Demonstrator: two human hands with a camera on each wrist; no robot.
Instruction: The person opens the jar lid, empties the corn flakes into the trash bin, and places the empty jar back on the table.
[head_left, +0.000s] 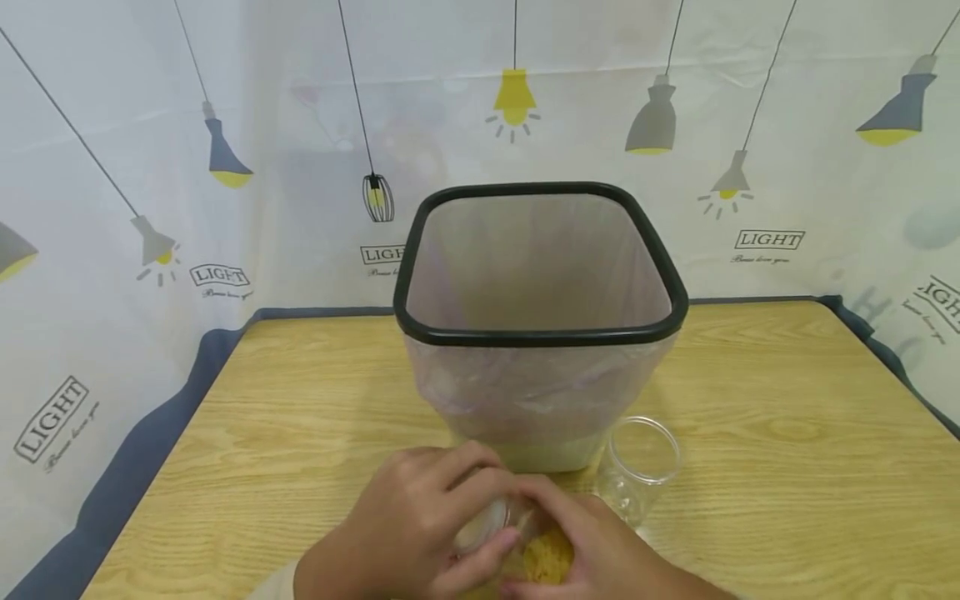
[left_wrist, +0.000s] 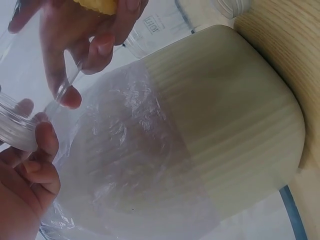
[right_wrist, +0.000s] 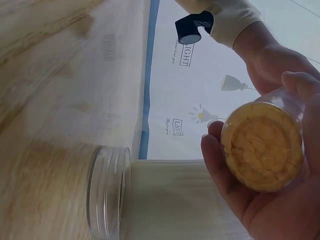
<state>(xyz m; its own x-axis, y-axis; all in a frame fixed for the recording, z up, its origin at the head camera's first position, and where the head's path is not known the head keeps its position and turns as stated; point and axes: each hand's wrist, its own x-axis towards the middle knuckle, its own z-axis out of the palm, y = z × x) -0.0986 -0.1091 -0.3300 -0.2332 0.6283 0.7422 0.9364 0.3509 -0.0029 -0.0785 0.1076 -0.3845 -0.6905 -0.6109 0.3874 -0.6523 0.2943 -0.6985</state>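
Observation:
My right hand point(head_left: 600, 542) grips a clear jar point(right_wrist: 290, 102) with a crumbly yellow-orange mass point(right_wrist: 262, 147) at its bottom. Its base faces the camera in the right wrist view, with fingers and thumb curled round the sides. My left hand point(head_left: 412, 517) pinches a clear, round, ridged lid point(left_wrist: 17, 125) between thumb and fingers. In the left wrist view the lid is close beside the jar's rim, which the right fingers partly cover. Both hands are together low in front of the bin, nearly touching in the head view.
A pale bin point(head_left: 517, 454) with a black rim and a translucent liner point(head_left: 525, 379) stands upright mid-table. At its right front corner is a second clear jar point(head_left: 641, 479), uncovered. Wood-grain table point(head_left: 795, 475) surrounds them, and a lamp-print cloth point(head_left: 570, 108) hangs behind.

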